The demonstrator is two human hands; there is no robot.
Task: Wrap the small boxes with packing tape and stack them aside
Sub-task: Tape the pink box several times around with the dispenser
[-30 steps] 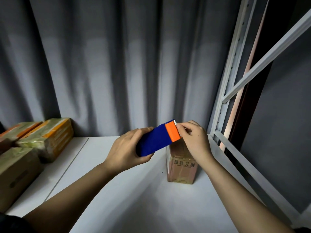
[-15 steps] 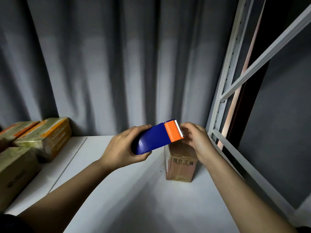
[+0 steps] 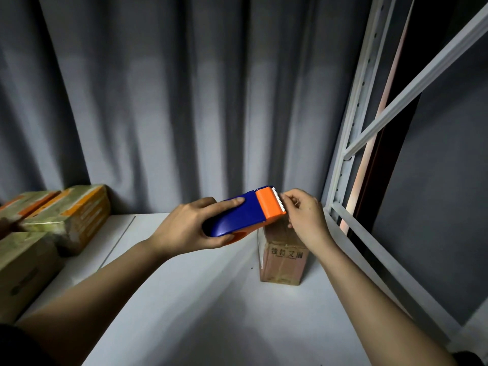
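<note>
Tape dispenser held over a small box on the white table.

The left hand (image 3: pixel 188 231) gripped the blue-and-orange tape dispenser (image 3: pixel 247 213) — fingers curled round its blue body — with the toothed orange end just above the small box (image 3: pixel 284 260), which stood upright on the table (image 3: pixel 211 299) near the metal rack (image 3: pixel 351 128). The right hand (image 3: pixel 306 215) pinched at the dispenser's toothed edge, fingertips together; the tape itself could not be made out. Wrapped boxes (image 3: pixel 71 212) sat stacked at the table's left edge — well apart.
</note>
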